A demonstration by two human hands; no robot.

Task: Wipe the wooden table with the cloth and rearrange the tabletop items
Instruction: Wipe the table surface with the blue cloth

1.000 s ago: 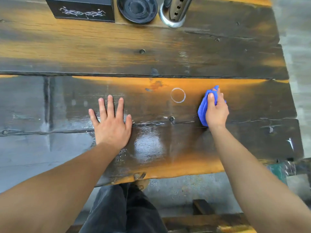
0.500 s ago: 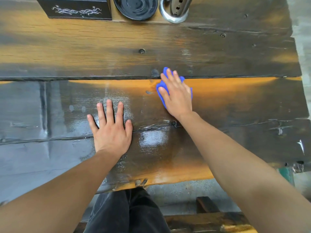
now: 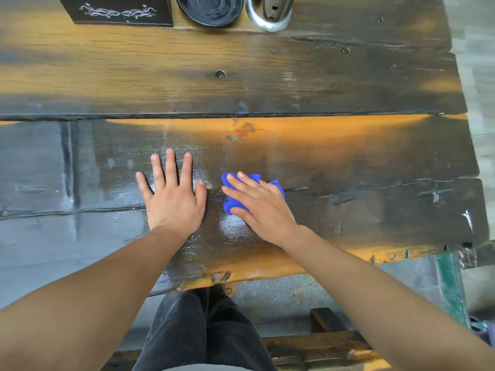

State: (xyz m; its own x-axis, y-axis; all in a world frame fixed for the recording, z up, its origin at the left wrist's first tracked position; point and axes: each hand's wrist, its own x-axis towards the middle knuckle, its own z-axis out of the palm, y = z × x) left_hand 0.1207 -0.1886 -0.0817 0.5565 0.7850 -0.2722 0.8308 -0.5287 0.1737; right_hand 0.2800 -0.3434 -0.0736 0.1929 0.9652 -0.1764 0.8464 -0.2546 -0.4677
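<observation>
Swept back from the far seam between the planks, the blue cloth (image 3: 235,203) now lies on the near plank, bunched under the right hand (image 3: 261,203), whose fingers press flat on it rather than clamp it. The left hand (image 3: 174,198) rests just beside it, palm down, fingers spread, holding nothing and bracing on the wooden table (image 3: 361,162). Wet sheen shows on the wood around both hands, while the far plank looks drier. To wipe well, I judge the strokes should overlap and press evenly. At the far edge stand a black patterned box (image 3: 117,10), a dark dish (image 3: 210,9) and a metal holder (image 3: 270,14), not yet rearranged.
</observation>
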